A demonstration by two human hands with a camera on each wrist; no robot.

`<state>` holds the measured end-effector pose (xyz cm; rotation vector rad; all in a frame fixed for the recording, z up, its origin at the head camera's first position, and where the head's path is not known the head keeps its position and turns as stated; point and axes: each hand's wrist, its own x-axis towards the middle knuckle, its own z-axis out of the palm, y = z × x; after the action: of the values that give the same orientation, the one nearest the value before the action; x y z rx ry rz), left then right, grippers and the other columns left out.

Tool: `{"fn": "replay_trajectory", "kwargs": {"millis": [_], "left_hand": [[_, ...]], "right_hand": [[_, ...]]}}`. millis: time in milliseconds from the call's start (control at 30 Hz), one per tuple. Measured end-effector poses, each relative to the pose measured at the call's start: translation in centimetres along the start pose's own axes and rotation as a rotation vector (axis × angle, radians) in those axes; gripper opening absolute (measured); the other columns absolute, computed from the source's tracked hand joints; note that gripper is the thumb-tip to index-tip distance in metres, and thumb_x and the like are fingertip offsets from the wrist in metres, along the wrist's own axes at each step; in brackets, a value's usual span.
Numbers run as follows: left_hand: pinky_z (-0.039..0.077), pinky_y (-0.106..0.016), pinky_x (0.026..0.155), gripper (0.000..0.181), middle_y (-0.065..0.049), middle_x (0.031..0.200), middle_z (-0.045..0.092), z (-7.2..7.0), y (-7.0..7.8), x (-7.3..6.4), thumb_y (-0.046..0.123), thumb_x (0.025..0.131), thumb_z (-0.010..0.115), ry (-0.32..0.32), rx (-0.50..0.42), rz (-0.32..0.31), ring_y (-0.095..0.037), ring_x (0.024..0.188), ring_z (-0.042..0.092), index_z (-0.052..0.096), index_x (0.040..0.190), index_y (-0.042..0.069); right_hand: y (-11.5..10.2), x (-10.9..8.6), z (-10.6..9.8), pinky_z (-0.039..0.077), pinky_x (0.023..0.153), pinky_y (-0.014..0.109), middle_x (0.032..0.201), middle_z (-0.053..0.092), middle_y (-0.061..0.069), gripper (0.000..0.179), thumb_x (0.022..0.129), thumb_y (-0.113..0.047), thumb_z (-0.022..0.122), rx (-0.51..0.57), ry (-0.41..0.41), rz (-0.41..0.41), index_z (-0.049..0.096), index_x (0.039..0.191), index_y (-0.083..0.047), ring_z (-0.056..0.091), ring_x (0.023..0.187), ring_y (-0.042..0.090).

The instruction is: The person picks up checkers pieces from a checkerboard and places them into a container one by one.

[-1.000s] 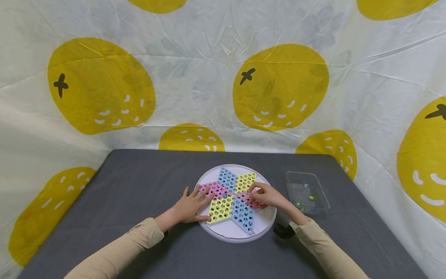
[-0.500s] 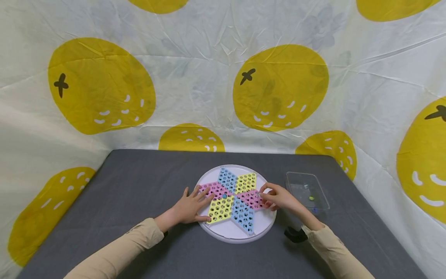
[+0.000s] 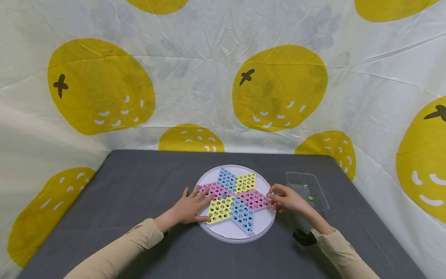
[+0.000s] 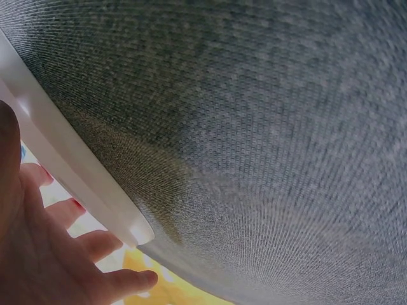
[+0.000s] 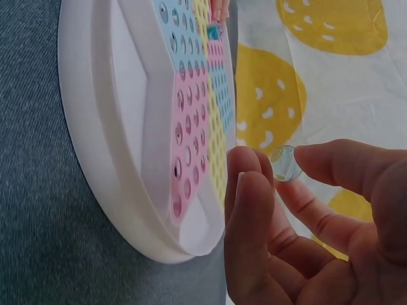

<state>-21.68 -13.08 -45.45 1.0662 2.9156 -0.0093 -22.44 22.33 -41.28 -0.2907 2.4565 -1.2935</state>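
Observation:
A clear glass marble is pinched between the thumb and fingertips of my right hand, held over the right rim of the round white board. The board bears a star of pink, yellow and blue holed sections. Spread fingers of my left hand rest on the board's left side, over the pink and yellow sections. A teal marble sits near the star's centre. In the left wrist view, the left hand is seen from below beside the board's edge.
A clear plastic box stands right of the board, with a yellow-green marble and clear ones in it; my right hand hides part. A dark grey cloth covers the table. White fabric with yellow fruit prints hangs behind.
My right hand has moved right, from the inner pink section out to the board's right rim, carrying the marble. The left hand has stayed in place.

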Motion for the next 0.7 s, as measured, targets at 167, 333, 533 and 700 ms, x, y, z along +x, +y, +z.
{"fn": "replay_trajectory", "kwargs": {"millis": [167,333,533,700], "left_hand": [[0.023,-0.066,0.094,0.076,-0.01,0.148,0.023,0.1,-0.1,0.0,0.062,0.082,0.044,0.0,0.003,0.004,-0.042,0.132,0.022,0.025,0.142,0.02],[0.023,-0.066,0.094,0.075,-0.01,0.148,0.023,0.1,-0.2,0.0,0.062,0.081,0.044,0.005,-0.001,0.005,-0.043,0.132,0.022,0.026,0.142,0.02],[0.023,-0.066,0.094,0.076,-0.01,0.148,0.023,0.1,-0.1,0.1,0.061,0.082,0.044,-0.003,-0.006,0.0,-0.043,0.132,0.021,0.025,0.142,0.02],[0.024,-0.066,0.094,0.076,-0.011,0.148,0.023,0.1,-0.1,0.0,0.061,0.081,0.045,0.0,-0.003,0.0,-0.043,0.132,0.022,0.026,0.142,0.02]], "right_hand": [[0.2,-0.3,-0.4,0.051,0.055,0.035,0.082,0.062,0.02,0.028,0.088,-0.024,0.055,0.006,0.013,0.005,0.049,0.105,-0.003,0.061,0.067,0.023],[0.4,-0.9,-1.1,0.051,0.056,0.038,0.078,0.062,0.016,0.032,0.089,-0.023,0.053,0.015,0.021,-0.015,0.046,0.109,0.002,0.061,0.066,0.023],[0.7,-1.7,-1.9,0.051,0.057,0.039,0.08,0.061,0.016,0.032,0.091,-0.02,0.051,0.035,0.012,-0.036,0.044,0.109,0.005,0.062,0.066,0.022],[0.7,-2.3,-2.6,0.051,0.056,0.037,0.081,0.061,0.018,0.034,0.09,-0.024,0.052,0.03,0.023,-0.04,0.045,0.109,0.004,0.062,0.066,0.022]]}}
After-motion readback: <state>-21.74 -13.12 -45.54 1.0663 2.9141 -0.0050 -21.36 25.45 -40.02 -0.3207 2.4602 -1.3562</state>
